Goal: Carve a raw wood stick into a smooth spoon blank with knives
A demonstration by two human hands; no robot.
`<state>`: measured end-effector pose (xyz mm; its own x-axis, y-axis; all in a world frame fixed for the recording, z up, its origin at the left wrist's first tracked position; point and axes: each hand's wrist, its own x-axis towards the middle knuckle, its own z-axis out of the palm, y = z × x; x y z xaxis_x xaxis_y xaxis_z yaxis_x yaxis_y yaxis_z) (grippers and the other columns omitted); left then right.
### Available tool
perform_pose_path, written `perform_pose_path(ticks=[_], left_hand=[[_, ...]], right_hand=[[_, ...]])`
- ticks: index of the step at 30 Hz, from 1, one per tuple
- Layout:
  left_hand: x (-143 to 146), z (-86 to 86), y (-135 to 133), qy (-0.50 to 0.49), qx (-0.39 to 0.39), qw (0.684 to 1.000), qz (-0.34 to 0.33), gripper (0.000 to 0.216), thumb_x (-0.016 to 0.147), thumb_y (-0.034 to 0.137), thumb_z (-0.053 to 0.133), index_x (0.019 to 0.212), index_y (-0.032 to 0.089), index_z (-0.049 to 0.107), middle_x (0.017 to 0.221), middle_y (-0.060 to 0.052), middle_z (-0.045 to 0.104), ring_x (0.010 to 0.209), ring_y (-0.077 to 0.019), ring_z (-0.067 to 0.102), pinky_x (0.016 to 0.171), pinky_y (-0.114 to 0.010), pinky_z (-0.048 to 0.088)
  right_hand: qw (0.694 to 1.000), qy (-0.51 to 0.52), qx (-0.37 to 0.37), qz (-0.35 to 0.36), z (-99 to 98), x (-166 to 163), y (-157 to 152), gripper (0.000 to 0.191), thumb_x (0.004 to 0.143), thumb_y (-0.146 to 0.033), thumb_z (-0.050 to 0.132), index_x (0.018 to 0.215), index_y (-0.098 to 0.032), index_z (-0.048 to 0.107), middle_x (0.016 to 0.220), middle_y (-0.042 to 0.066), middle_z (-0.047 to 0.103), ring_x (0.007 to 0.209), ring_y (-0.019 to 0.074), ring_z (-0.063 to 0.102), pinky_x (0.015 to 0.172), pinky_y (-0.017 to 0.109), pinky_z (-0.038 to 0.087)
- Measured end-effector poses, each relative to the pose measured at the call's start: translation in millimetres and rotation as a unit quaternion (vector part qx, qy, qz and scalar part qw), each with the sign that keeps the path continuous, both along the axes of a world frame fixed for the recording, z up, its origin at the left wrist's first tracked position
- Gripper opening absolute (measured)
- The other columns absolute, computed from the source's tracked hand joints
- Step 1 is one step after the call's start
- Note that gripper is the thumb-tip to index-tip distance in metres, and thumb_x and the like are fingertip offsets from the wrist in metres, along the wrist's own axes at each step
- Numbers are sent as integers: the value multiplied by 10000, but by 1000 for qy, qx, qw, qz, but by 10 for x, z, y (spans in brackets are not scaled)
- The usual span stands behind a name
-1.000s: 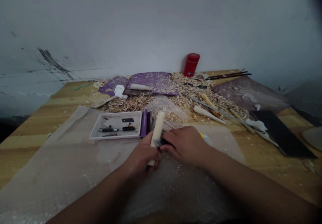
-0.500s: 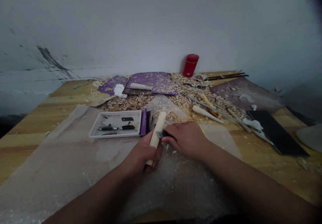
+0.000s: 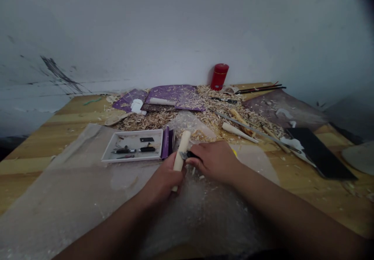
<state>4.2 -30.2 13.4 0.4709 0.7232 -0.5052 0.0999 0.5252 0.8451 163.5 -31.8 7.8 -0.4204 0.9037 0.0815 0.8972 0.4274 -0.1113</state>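
Note:
A pale, rounded wooden stick (image 3: 183,143) stands at a slant in my left hand (image 3: 164,177), whose fingers wrap round its lower half. My right hand (image 3: 215,161) is closed on the black handle of a small carving knife (image 3: 190,155). The knife's grey blade lies against the side of the stick, a little above my left fingers. Just left of the stick is a white tray (image 3: 107,157) with a pen-like black tool (image 3: 134,150) and a small dark flat piece (image 3: 146,139) in it. The stick's lower end shows below my left hand.
Wood shavings (image 3: 154,119) are heaped at the back, partly over purple sheets (image 3: 172,92). A red canister (image 3: 219,76) stands by the wall. On the right lie a tapered wooden piece (image 3: 238,131), a long thin metal strip (image 3: 257,130) and a black slab (image 3: 324,155). Translucent plastic sheeting (image 3: 78,190) covers the front.
The view has shifted slightly. Both hands keep their grip on the stick and the knife, and the blade still rests on the stick at nearly the same spot.

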Motion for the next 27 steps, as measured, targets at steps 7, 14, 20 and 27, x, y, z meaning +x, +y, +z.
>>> perform_pose_path(ticks=[7,14,20,27], left_hand=[[-18,-31,-68,-26,5,1000,-3,304,466,33,447,718,193,386,452,90,361,317,-27,284,295,-147,181],[-82,-41,-89,-194,-46,980,1,303,501,63,416,778,186,398,439,77,340,296,-26,190,274,-146,158],[-99,-65,-70,-228,-69,971,-34,304,527,71,434,803,188,386,453,77,362,291,-23,187,275,-137,154],[-90,-55,-126,-253,-91,962,-40,300,517,64,438,789,184,399,458,80,346,307,-23,209,317,-157,262]], right_hand=[[990,-24,26,-139,-13,243,166,510,842,-515,130,866,-209,537,741,40,613,617,145,516,492,250,181],[991,34,52,-121,-2,159,92,473,851,-491,153,828,-192,519,701,22,602,576,127,505,475,254,153],[998,42,10,-42,22,57,35,462,841,-511,185,860,-194,521,777,32,615,663,139,531,511,248,205],[990,14,29,-139,-7,225,178,493,837,-526,150,890,-220,533,750,33,617,628,153,530,494,244,198]])
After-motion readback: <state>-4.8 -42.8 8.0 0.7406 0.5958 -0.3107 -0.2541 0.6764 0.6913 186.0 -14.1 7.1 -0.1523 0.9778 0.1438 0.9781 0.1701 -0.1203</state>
